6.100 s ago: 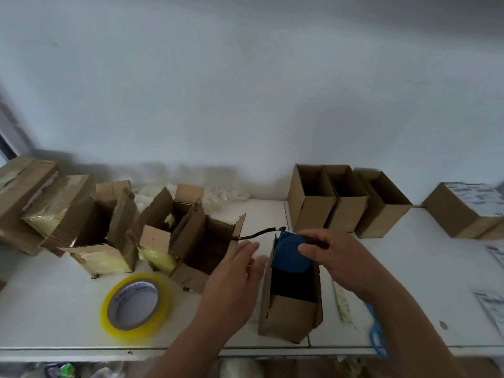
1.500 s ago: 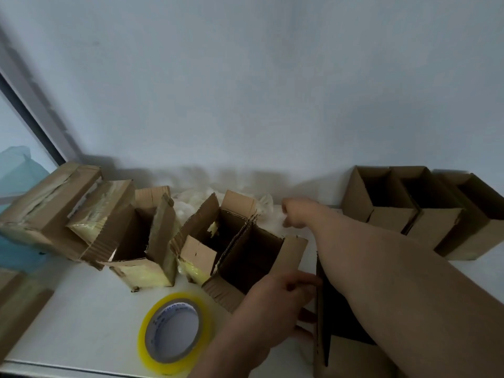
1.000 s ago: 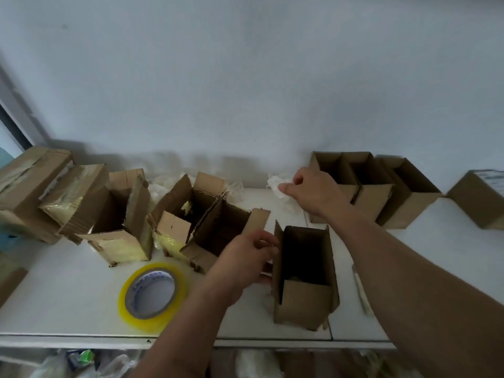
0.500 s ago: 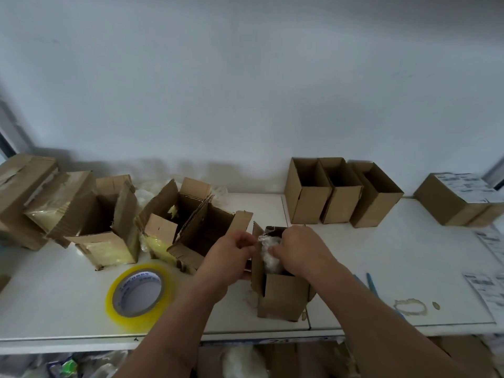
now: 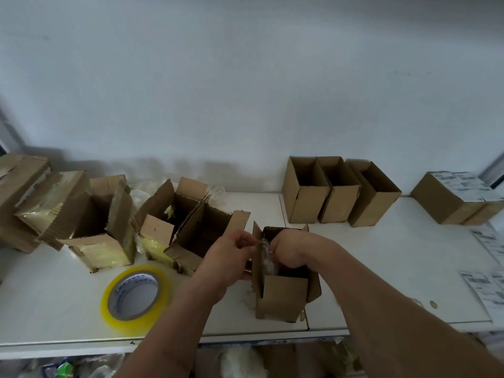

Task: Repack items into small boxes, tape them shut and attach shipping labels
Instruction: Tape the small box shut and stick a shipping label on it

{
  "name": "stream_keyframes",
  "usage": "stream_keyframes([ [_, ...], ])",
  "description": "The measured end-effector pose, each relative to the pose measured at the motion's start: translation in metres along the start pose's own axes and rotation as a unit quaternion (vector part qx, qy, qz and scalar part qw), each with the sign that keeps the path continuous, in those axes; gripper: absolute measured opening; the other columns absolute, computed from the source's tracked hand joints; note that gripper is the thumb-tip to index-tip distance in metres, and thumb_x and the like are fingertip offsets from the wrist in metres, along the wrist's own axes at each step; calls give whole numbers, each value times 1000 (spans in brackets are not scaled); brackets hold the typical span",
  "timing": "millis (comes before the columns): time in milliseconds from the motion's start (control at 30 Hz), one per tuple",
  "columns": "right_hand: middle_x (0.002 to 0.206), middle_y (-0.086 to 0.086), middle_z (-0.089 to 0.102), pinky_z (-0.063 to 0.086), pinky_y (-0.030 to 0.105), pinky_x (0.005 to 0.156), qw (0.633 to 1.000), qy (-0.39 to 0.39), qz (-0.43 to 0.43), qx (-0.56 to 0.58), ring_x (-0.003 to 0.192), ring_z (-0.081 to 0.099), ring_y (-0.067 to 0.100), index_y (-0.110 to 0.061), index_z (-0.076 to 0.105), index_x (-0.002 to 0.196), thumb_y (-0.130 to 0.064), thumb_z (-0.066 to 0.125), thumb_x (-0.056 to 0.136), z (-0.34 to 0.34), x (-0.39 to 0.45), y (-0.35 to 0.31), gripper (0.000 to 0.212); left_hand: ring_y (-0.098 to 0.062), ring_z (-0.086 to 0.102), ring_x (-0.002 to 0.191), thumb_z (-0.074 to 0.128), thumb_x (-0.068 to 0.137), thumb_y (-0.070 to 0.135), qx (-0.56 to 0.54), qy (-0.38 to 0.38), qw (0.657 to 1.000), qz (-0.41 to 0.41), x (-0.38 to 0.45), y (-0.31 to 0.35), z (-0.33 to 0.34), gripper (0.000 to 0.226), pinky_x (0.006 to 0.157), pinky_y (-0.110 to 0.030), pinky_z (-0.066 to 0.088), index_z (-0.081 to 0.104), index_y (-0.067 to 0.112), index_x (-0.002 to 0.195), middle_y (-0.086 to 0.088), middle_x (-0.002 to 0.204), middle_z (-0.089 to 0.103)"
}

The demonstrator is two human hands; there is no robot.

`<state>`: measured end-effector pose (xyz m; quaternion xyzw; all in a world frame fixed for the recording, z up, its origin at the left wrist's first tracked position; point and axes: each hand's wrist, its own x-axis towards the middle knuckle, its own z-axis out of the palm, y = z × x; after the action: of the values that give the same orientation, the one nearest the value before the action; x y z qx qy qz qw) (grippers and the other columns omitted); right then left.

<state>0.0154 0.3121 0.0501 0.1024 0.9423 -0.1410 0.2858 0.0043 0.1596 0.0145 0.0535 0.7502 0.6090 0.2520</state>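
Both hands meet over the small open brown cardboard box: left hand pinches its left flap, right hand stuffs clear crumpled plastic wrap inside. At nine o'clock, a yellow tape roll lies on the white table, near its front edge.

My hands crowded the small open box, its raised flaps hemming them in. To my left the tape roll and a cluster of opened cartons blocked the way. To my right lay bare white tabletop, bounded behind by three empty boxes and farther right by shipping labels.
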Motion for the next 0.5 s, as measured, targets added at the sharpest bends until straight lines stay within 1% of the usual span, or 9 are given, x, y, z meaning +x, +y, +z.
stream_keyframes([
  [100,123,10,61,45,32,98,1000,-13,5,0,116,56,24,-8,61,126,-11,45,100,6,7,-3,30,-15,72,81,56,98,14,3,2,1000,4,0,0,0,12,64,-27,59,61,21,106,0,101,70],
  [167,124,10,60,45,34,100,999,-8,19,29,116,55,25,-9,59,127,-10,47,99,8,10,-3,30,-14,72,80,56,98,15,5,1,1000,6,-1,0,0,11,63,-24,57,61,21,106,1,101,70],
  [267,117,10,62,49,39,100,994,-3,40,98,109,59,25,-11,61,120,-13,47,98,6,14,-1,26,-15,72,81,55,98,14,5,4,1000,4,-1,0,-1,12,61,-23,56,61,21,107,0,102,69],
  [367,110,9,65,52,41,97,986,-36,47,154,102,63,24,-13,65,112,-15,49,96,2,13,0,23,-15,72,82,55,98,14,5,5,1000,5,-1,0,0,12,63,-25,58,60,20,107,0,102,69],
  [433,113,10,64,51,42,99,986,-64,46,150,104,63,25,-11,65,115,-14,51,95,0,12,0,24,-12,72,78,55,98,14,7,7,1000,7,-2,0,0,12,62,-24,57,60,20,107,1,101,69],
  [500,118,11,62,49,43,101,989,-82,44,112,108,60,26,-9,62,120,-11,50,96,-1,10,-3,28,-11,71,77,55,98,13,9,10,1000,9,-2,1,0,13,58,-20,55,59,20,108,2,102,68],
])
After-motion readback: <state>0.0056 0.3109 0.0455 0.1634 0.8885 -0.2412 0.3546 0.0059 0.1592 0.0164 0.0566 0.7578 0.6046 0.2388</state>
